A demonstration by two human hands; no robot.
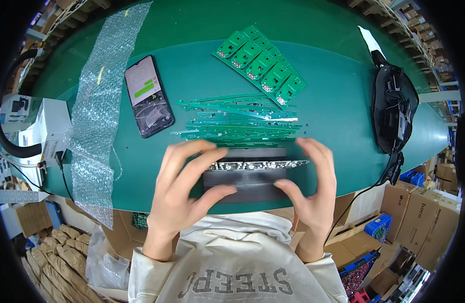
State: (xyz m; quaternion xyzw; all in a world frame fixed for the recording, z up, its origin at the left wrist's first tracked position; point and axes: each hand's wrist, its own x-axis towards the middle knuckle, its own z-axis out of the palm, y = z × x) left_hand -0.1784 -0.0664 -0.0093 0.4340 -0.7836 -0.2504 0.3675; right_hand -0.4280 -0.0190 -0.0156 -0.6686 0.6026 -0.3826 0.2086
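Observation:
A circuit board panel (255, 165) is seen nearly edge-on, its long edge crowded with small silvery components. It stands across a dark grey block (242, 178) at the front of the table. My left hand (181, 184) curves around the board's left end, fingers on the far side and thumb over the block, with a wide gap between them. At the right end my right hand (316, 184) is spread, its thumb tip by the block and its fingers beyond the board. Whether any finger touches the board is hard to see. Just beyond the block lies a pile of thin green board strips (242, 116).
Green circuit board panels (260, 63) lie stacked at the back. A phone (149, 96) and bubble wrap (101, 101) lie to the left, near a white box (53, 126). At right sits a black bag-like item (394, 108) with a cable. Cardboard boxes (417, 217) stand below right.

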